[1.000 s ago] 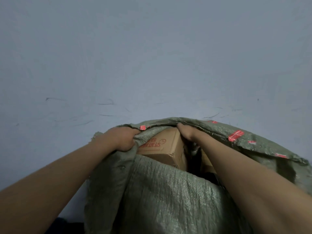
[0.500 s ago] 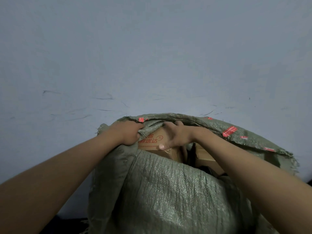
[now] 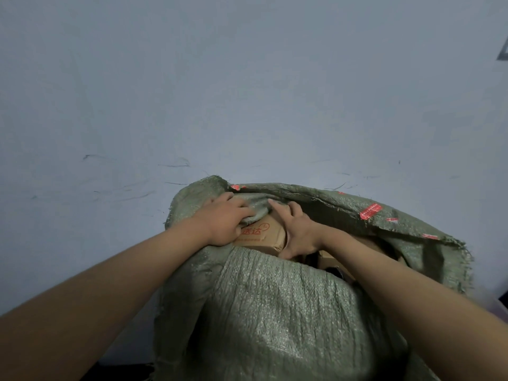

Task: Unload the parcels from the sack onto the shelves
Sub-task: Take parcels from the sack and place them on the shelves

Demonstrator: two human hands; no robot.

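Note:
A large green woven sack (image 3: 275, 312) fills the lower middle of the view, its mouth open toward the wall. A brown cardboard parcel (image 3: 265, 235) with red print lies at the mouth, partly under the sack's edge. My left hand (image 3: 222, 221) grips a fold of the sack's rim over the parcel's left end. My right hand (image 3: 298, 232) holds the parcel's right end, with the thumb at its near corner and the fingers over its top. More cardboard (image 3: 330, 257) shows deeper in the sack, mostly hidden by my right forearm.
A plain pale blue-grey wall (image 3: 247, 92) with faint scuff marks stands directly behind the sack. Red labels (image 3: 370, 211) dot the sack's far rim. A dark strip of floor (image 3: 126, 372) shows at the bottom left.
My right hand has shifted from the parcel's top to its right end and taken hold there. My left hand has pulled the sack's rim further over. The view has tilted slightly.

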